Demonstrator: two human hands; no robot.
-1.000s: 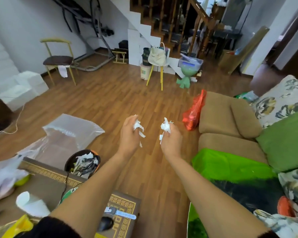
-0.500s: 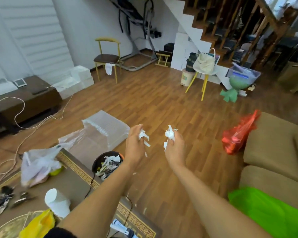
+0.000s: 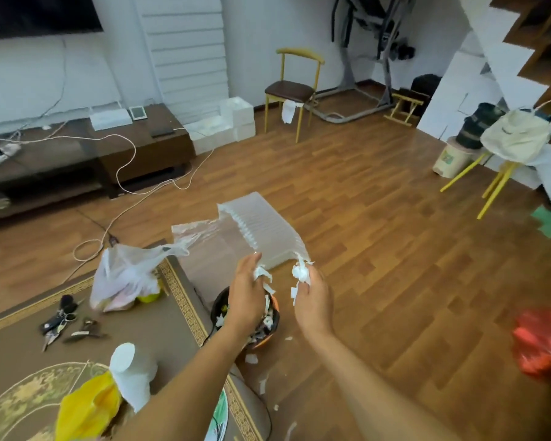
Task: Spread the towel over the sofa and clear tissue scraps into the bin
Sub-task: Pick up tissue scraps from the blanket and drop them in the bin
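Left hand (image 3: 247, 300) now over bin (image 3: 275, 316), scraps (image 3: 301, 273) dangling downward.

My landmark is the brown patterned surface (image 3: 19, 345) at lower left. On it lie a bunch of keys (image 3: 56, 321), a white paper roll (image 3: 132, 372) standing upright, a yellow bag (image 3: 86, 407) just beside the roll, and a clear plastic bag (image 3: 124, 276) near its far edge. Beyond that edge, on the wooden floor (image 3: 379, 249), lies a sheet of bubble wrap (image 3: 264, 230). Further off stand a yellow-legged chair (image 3: 291, 90) and a dark TV cabinet (image 3: 109, 148). Far right of the surface sits a red bag (image 3: 543, 343).
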